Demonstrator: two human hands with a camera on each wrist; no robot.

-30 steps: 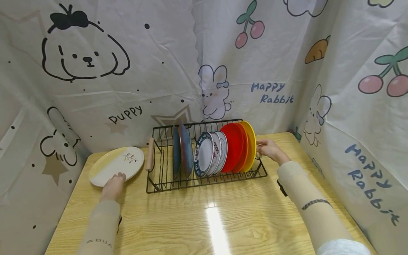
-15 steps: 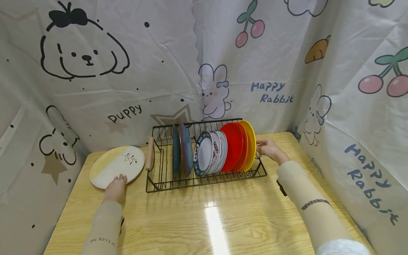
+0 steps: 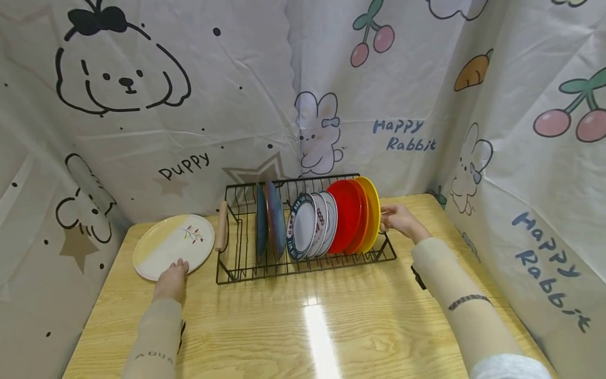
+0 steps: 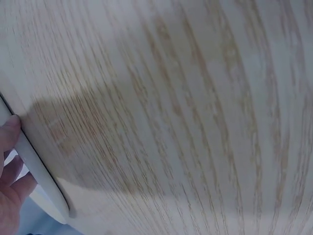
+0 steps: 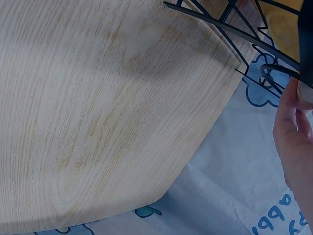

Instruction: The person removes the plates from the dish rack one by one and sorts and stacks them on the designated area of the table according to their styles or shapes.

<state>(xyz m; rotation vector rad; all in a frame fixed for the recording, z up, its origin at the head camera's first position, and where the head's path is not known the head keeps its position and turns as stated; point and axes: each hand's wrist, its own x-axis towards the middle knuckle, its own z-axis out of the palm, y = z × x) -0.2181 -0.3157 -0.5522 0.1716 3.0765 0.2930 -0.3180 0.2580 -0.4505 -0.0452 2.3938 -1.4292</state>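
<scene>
At left of the head view, the white-and-yellow plate is pinched by the left hand; right of centre, the rack's end handle is gripped by the right hand.

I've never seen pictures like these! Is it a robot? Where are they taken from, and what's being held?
No robot here: these are a person's own two bare hands. The big picture looks down from a camera on the person's head. The two others come from cameras on the left and right wrists.

On the pale wooden table stands a black wire dish rack. Upright in it are dark blue plates, white patterned plates, a red plate, an orange plate and a yellow plate.

Left of the rack is a white-and-yellow plate with a leafy sprig. The left hand pinches its near edge. The right hand grips the rack's right end.
</scene>
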